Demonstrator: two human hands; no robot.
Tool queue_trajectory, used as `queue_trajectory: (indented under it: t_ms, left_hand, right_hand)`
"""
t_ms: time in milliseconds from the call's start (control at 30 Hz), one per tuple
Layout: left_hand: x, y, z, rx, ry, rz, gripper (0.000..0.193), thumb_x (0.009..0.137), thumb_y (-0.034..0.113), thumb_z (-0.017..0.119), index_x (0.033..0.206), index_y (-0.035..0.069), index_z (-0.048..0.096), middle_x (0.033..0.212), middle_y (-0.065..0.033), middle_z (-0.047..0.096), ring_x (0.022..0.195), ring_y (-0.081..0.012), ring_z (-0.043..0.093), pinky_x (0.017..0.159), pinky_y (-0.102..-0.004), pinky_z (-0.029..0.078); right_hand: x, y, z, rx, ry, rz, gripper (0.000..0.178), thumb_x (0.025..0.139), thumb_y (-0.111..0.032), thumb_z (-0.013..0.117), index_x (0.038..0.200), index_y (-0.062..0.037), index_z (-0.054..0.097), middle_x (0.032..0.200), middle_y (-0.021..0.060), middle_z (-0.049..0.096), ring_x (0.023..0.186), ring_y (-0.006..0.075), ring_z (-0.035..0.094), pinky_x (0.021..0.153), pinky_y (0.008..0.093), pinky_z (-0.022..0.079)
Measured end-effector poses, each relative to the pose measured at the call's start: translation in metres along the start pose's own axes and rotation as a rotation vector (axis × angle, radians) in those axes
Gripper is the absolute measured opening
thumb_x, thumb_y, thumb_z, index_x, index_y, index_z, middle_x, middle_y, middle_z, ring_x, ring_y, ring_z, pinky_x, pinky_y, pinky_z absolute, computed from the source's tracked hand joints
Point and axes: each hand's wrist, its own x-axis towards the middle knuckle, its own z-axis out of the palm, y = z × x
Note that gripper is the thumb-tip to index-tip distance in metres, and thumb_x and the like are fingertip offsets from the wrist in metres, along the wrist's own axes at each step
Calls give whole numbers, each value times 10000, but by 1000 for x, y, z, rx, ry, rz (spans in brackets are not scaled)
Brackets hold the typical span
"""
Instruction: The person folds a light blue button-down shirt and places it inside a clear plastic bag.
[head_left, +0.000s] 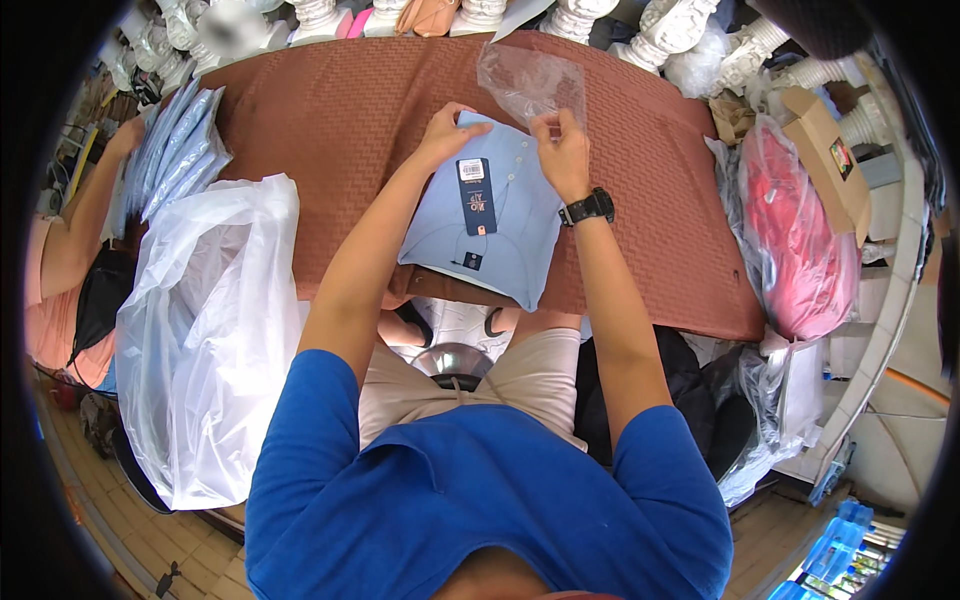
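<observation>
A folded light blue shirt (520, 205) lies at the front of the brown-covered table, its buttons showing and its lower edge reaching the table's near rim. A dark hang tag (477, 210) rests on its front. My left hand (450, 135) grips the shirt's far left corner, thumb on top and fingers partly hidden. At the far right corner, my right hand (563, 155), with a black watch on the wrist, pinches a clear plastic bag (525, 80). That bag spreads out beyond the shirt over the table.
To the left stands a large white plastic sack (215, 330). Behind it, another person's arm (85, 200) reaches to a stack of bagged blue shirts (190, 145). Right of the table (340, 130) are a bagged red bundle (790, 230) and a cardboard box (825, 160). White balusters line the far edge.
</observation>
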Motion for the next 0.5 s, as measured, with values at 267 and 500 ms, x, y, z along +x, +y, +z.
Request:
queue_trajectory:
  t_ms: [267, 500]
  left_hand:
    - [-6, 12, 13, 434, 196, 451, 463, 790, 237, 801, 1166, 67, 591, 1150, -140, 558, 1076, -317, 605, 886, -409, 490]
    - [5, 46, 45, 350, 399, 516, 358, 808, 185, 766, 1109, 90, 596, 1124, -137, 514, 899, -293, 646, 826, -438, 514]
  right_hand:
    - [10, 26, -1, 177, -52, 92, 196, 1012, -202, 602, 993, -7, 609, 962, 101, 748, 762, 128, 668, 682, 279, 533]
    - [14, 4, -15, -77, -30, -104, 120, 940, -150, 662, 973, -38, 691, 819, 136, 739, 710, 251, 721, 630, 373, 529]
